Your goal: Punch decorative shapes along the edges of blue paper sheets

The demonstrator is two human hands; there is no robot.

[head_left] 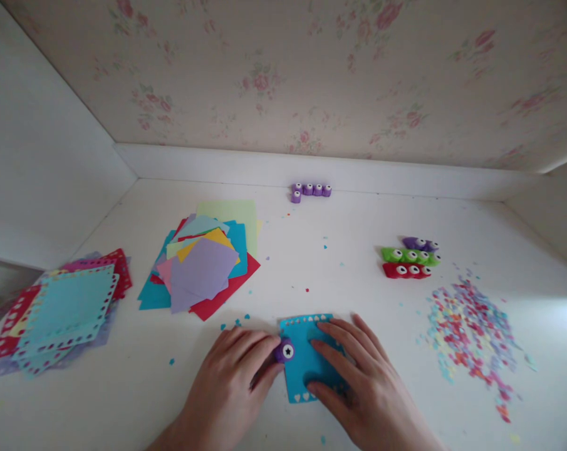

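My left hand (239, 369) pinches a small purple craft punch (284, 351) with a black star on its white top. The punch sits at the left edge of a blue sheet of paper (299, 357). Rows of heart-shaped holes run along the sheet's top and bottom edges. On the right part of the sheet my right hand (358, 373) rests with its fingers spread, covering the right edge. A few blue cut-out bits (236, 322) lie just beyond my left hand.
Uncut coloured papers (203, 275) are piled at centre left; papers with punched edges (71, 307) are stacked farther left. Purple punches (317, 190) stand near the back wall. Green, red and purple punches (408, 255) stand at right, by a heap of confetti (473, 332).
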